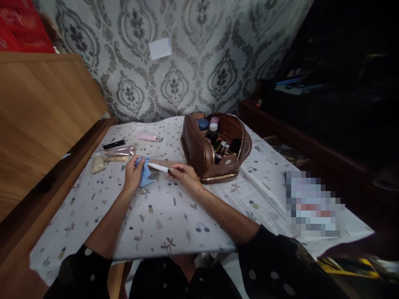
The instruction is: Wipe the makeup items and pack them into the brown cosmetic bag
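Observation:
In the head view my left hand (pixel 133 176) is closed on a crumpled light blue cloth (pixel 145 176). My right hand (pixel 187 176) pinches the dark end of a slim white tube (pixel 158 167), whose other end reaches to the cloth. Just behind the white tube a brownish, speckled long item (pixel 164 162) shows in part; what it is I cannot make out. Right of my right hand stands a brown toiletry bag (pixel 196 151), unzipped, with several bottles and jars inside, among them a white-capped bottle (pixel 213 128) and a dark blue lid (pixel 203 124).
Left on the patterned tablecloth (pixel 168 216) lie a black tube (pixel 114 144), a shiny pink tube (pixel 121 150), a gold tube (pixel 116 158), a cream tube (pixel 98 163) and a pale pink tube (pixel 149 137). A blurred-out flat item (pixel 313 205) lies right. Wooden furniture (pixel 46 112) borders the left.

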Motion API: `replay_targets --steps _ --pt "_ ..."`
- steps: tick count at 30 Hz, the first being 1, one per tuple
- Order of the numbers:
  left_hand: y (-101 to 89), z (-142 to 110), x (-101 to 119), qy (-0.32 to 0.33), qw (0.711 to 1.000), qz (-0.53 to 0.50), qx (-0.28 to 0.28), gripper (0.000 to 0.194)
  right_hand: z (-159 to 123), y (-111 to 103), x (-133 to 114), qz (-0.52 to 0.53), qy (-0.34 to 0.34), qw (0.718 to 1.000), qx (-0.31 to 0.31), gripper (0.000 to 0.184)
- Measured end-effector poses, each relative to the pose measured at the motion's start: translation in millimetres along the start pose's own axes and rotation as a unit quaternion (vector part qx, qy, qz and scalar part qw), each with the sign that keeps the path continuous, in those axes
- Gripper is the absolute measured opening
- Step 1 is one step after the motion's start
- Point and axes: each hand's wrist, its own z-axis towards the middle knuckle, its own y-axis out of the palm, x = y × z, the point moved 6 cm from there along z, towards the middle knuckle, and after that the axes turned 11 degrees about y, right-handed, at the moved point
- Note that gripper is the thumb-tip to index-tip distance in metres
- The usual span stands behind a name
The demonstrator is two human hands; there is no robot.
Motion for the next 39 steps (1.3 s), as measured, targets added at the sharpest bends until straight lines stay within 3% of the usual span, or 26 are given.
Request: replay_targets --steps 3,7,14,20,23,26,30,32,35,39 --pt "-0.3 -5 20 0.084 0.994 0.068 0.0 0.021 -1 0 0 0.003 0.001 1.0 -0.002 0.038" --pt "7.3 -17 50 0.223 0.957 0.184 -0.028 0.025 -2 -1 -1 -0.004 -0.007 1.0 -0.003 0.034" --pt "16.2 -24 51 0.241 0.939 0.239 -0.064 0.027 -1 -1 0 -0.039 -0.025 0.999 0.009 0.034" --pt "32.7 -38 67 0.313 0.905 0.267 -0.106 0.029 -1 -1 1 -0.056 -0.037 0.998 0.001 0.037" --pt "28.5 -32 59 0.286 0.91 0.283 -0.1 0.028 -1 -2 0 -0.071 -0.046 0.996 0.008 0.037" --pt "14.4 -20 42 0.222 0.933 0.274 -0.067 0.026 -2 -3 -3 -0.088 -0.057 0.994 0.016 0.033" --pt "1.2 -8 16 0.095 0.986 0.134 -0.039 0.022 -5 -3 -9 -0.108 -0.081 0.991 0.015 0.024" --pt "0.8 -6 8 0.045 0.996 0.065 -0.033 0.021 -7 -2 -10 -0.117 -0.089 0.989 0.014 0.022" --pt "2.8 -6 5 0.029 0.999 0.029 -0.028 0.019 -6 -2 -9 -0.101 -0.082 0.991 0.018 0.027" --pt "3.4 -7 3 0.024 1.0 0.009 -0.016 0.018 -2 -3 1 -0.033 -0.021 0.999 0.015 0.039"
